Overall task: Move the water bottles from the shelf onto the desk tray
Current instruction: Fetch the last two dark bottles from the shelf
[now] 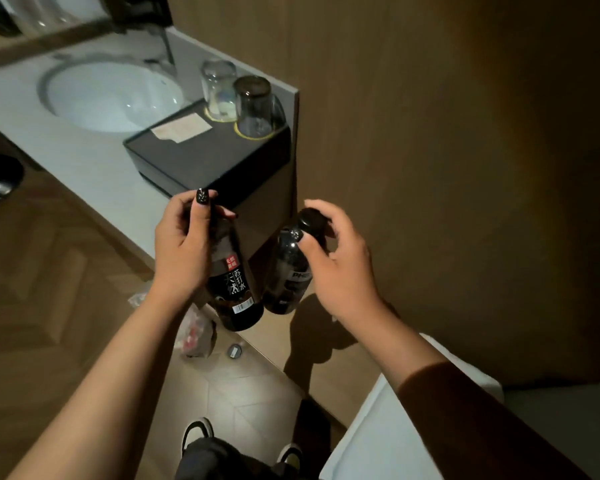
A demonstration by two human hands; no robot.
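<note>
Two bare arms near the camera, one hand on each bottle. Left hand closed round the neck of the left bottle, the one with the white words. Right hand closed over the cap and neck of the right bottle. Both bottles up in the air, bottoms close together, below the bench edge. Black tray on the bench, just past the hands. Two glasses upside down at its far end, a small card near the middle.

Best to lift both bottles higher than the tray rim first. Then set down on the bare near part, away from the glasses. Stand each bottle straight before letting go. Grip near the top, so bottoms may swing: go slow.
</note>
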